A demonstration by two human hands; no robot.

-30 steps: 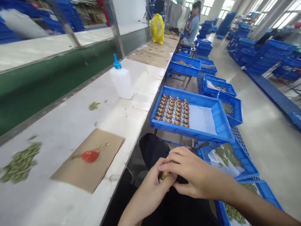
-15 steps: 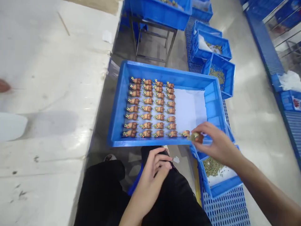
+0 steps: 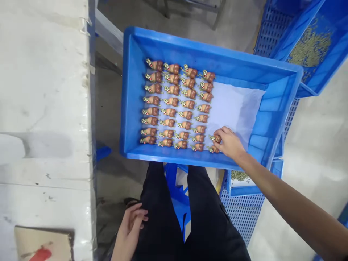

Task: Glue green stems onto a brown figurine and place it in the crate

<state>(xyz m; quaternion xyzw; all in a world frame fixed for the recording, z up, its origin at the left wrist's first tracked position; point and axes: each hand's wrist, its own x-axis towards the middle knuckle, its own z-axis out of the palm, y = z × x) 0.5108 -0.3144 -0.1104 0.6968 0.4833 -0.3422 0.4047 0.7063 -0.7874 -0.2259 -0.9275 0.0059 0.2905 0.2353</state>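
Small painted turtle-like figurines (image 3: 171, 101), with brown bodies and yellow-green heads, lie in four-abreast rows inside a blue plastic tray (image 3: 212, 47). My right hand (image 3: 230, 143) reaches into the tray's near side and pinches one figurine (image 3: 214, 138) at the start of another column. That figurine is low over the white liner sheet (image 3: 233, 101); whether it touches the sheet I cannot tell. Just below it lies another figurine (image 3: 213, 149), partly under my fingers. Over my left thigh, outside the tray, my left hand (image 3: 132, 224) holds nothing, its fingers loosely curled and apart.
A worn white table (image 3: 54, 90) runs along the left, with a piece of cardboard (image 3: 43, 243) marked red on it. Blue bins (image 3: 315, 47) with small greenish pieces stand at the right on perforated blue pallets (image 3: 241, 214). A blue stool (image 3: 179, 206) shows between my legs.
My right hand has carried the figurine from above the tray's near rim down to the liner, beside the last column. My left hand has drawn back toward me; the view has shifted.
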